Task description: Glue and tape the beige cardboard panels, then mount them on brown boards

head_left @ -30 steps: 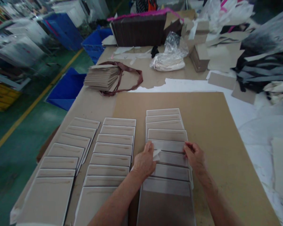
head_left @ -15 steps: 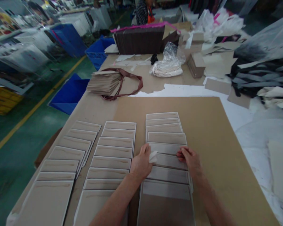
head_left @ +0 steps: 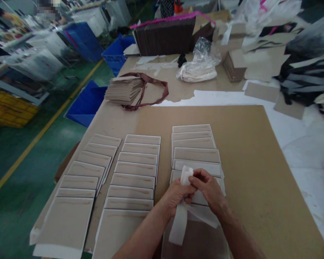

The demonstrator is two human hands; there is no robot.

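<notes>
Clock read with the hands at centre, 12 pointing away from the person. Left hand (head_left: 176, 196): fingers curled, gripping white strip material (head_left: 178, 225) between thumb and fingers. Right hand (head_left: 210, 189): thumb and fingertips pinched on the same material beside the left. Hands meet above the right column of panels (head_left: 196, 154). Folded upper end of the material stands at 12; one tail hangs toward 7, another trails toward 5. Whether this is one piece or several, cannot tell.

Right column overlaps in steps from 12 down to 6, partly hidden by hands and forearms; its nearest panel looks darker. Middle column (head_left: 136, 169) lies at 9, left column (head_left: 79, 219) farther out at 9, both overlapped, light panels with pale edges and a brownish line near the top. All on the table (head_left: 248, 162). Bundled stack (head_left: 122, 90) with brown strap (head_left: 166, 90) between 10 and 11; clear plastic bag (head_left: 198, 68) at 12; dark fabric pile (head_left: 310, 81) at 2
</notes>
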